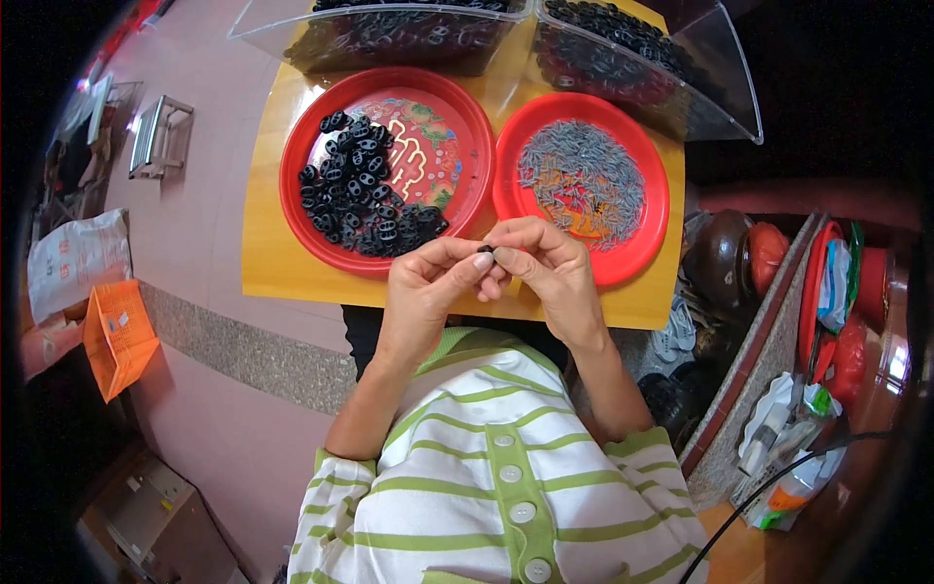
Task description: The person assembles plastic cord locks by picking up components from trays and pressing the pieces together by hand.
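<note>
On the yellow table (272, 263), two red plates (387, 88), perhaps plastic.

You've got one view only: head cam, fisheye, looking steeply down over your chest at the yellow table (282, 263), close in. Red plates (389, 92) sit at 12 o'clock, floor at 9, shelf clutter at 3. Edges bend toward the rim; no 2nd view to overlap.

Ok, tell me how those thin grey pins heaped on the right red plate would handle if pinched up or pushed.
The grey pins look tiny and slender, so probably very light and fiddly to pinch singly. Lying in a loose heap, they would likely scatter or slide when pushed, though the raised rim of the right red plate should contain them.
</note>
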`<state>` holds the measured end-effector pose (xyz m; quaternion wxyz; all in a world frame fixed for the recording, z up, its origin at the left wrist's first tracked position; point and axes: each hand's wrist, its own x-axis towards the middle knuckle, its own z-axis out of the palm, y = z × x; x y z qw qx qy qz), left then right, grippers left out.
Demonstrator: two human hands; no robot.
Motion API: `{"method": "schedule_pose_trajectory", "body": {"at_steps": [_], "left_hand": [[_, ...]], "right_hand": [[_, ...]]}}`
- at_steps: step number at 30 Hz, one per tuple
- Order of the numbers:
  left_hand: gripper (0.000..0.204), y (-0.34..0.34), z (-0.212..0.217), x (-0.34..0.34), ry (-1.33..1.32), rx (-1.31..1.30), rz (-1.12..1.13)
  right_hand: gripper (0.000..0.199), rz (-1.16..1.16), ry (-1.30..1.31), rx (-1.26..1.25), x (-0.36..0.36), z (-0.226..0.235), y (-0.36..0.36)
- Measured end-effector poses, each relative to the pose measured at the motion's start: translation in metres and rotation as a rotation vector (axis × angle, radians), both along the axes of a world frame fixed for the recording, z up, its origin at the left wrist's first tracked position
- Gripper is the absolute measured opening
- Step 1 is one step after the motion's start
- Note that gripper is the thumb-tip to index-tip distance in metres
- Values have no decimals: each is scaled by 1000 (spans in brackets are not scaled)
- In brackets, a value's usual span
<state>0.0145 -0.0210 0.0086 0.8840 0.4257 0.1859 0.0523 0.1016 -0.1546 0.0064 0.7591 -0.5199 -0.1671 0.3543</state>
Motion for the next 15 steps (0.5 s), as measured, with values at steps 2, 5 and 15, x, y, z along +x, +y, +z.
{"method": "schedule_pose_trajectory", "body": {"at_steps": [2, 5, 15], "left_hand": [[13, -1, -5, -2, 13, -7, -18], [13, -1, -7, -7, 31, -45, -14], [11, 9, -8, -10, 52, 26, 15]], "right_hand": [[9, 12, 28, 21, -2, -4, -2], [10, 11, 29, 32, -4, -5, -1], [16, 60, -135, -114, 0, 3, 7]]}}
